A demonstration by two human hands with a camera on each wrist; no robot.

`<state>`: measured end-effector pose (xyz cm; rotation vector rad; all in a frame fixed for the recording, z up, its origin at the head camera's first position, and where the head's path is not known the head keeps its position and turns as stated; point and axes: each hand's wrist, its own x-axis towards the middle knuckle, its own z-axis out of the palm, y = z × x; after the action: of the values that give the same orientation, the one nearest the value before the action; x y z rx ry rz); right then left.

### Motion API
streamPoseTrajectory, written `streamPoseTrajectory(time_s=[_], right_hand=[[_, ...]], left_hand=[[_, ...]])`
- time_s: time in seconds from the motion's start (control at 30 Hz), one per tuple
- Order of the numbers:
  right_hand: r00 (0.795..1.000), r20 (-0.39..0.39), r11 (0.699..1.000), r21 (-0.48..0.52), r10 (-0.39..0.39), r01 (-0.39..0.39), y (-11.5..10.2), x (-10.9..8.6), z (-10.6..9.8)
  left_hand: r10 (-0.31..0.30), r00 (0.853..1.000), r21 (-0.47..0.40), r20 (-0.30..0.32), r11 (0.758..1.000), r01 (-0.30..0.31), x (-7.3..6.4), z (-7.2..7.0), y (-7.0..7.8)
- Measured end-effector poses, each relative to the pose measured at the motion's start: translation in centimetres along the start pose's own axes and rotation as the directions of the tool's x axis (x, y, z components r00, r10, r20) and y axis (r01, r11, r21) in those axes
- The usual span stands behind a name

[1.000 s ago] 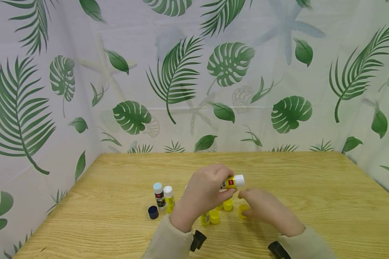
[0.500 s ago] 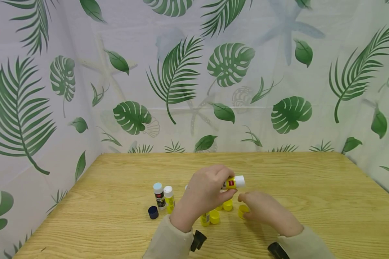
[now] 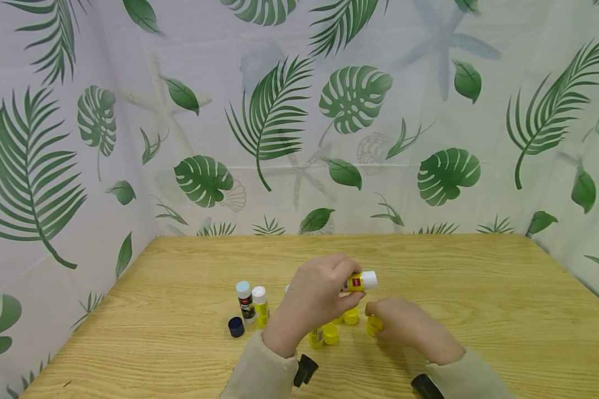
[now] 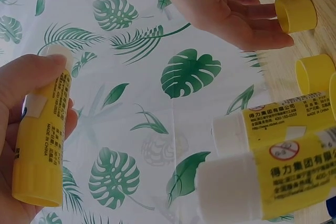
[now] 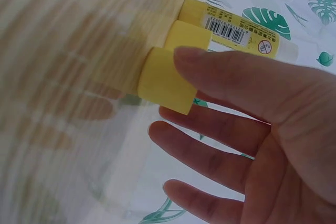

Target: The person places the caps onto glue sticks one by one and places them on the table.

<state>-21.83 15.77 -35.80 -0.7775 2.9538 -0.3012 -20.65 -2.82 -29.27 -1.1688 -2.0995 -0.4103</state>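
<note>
My left hand grips a yellow glue stick above the table, its white end pointing right. In the left wrist view that glue stick stands nearly upright between thumb and fingers. Low over the table my right hand has its thumb and index finger at a yellow cap. The right wrist view has the thumb against this cap and the index fingertip at its far edge, while the other fingers stay spread. Beside it are another yellow cap and a lying or standing yellow glue stick.
Left of my hands stand a black-labelled glue stick with a pale blue top, a yellow glue stick and a dark blue cap. Yellow caps sit beneath my left hand. A leaf-patterned cloth rises behind the wooden table.
My right hand's fingers have closed in on the yellow cap, and the hand has shifted slightly left. The left hand keeps holding the glue stick almost still.
</note>
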Motion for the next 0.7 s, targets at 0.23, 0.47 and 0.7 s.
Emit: streamPoseTrajectory(time_s=[0.23, 0.47, 0.7], right_hand=[[1.000, 0.006, 1.000, 0.007, 0.005, -0.005, -0.02, 0.07, 0.14], [1.000, -0.001, 1.000, 0.004, 0.003, -0.003, 0.01, 0.04, 0.22], [1.000, -0.004, 1.000, 0.003, -0.014, 0.014, 0.03, 0.02, 0.27]], left_hand=[[0.006, 1.000, 0.005, -0.003, 1.000, -0.006, 0.03, -0.04, 0.01], [0.008, 1.000, 0.001, -0.004, 1.000, -0.008, 0.05, -0.03, 0.00], [0.005, 1.000, 0.005, 0.003, 1.000, -0.005, 0.00, 0.02, -0.03]])
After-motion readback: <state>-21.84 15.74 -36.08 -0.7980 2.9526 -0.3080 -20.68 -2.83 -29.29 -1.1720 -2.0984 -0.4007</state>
